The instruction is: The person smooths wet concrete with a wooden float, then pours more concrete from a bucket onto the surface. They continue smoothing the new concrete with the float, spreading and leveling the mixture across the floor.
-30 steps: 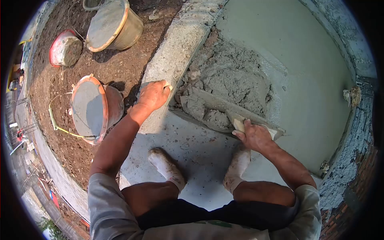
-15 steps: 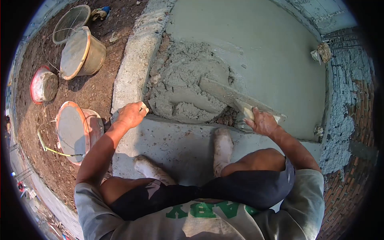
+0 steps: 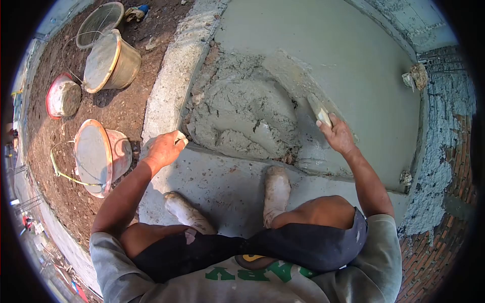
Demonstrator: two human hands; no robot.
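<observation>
My right hand [image 3: 338, 135] is wrapped round the handle of a long cement-coated float [image 3: 298, 81], whose board lies slanted on the wet cement. Left of the board a rough heap of thick mortar [image 3: 242, 108] sits on the smooth wet cement surface [image 3: 323, 35]. My left hand [image 3: 165, 148] is closed beside the concrete curb [image 3: 172, 83], near the heap's lower left edge. Something small and pale shows at its fingertips, too small to name.
Left of the curb, on brown soil, stand a bucket of grey mix [image 3: 113, 60], an orange-rimmed bucket [image 3: 95, 154], a red-rimmed bowl [image 3: 64, 96] and an empty-looking bucket [image 3: 101, 22]. A rough brick wall [image 3: 429, 166] borders the right side.
The float has swung to a steeper slant and moved up, with my right hand higher. Smoothed cement now shows below it, where a rough gap was. My left hand has hardly moved.
</observation>
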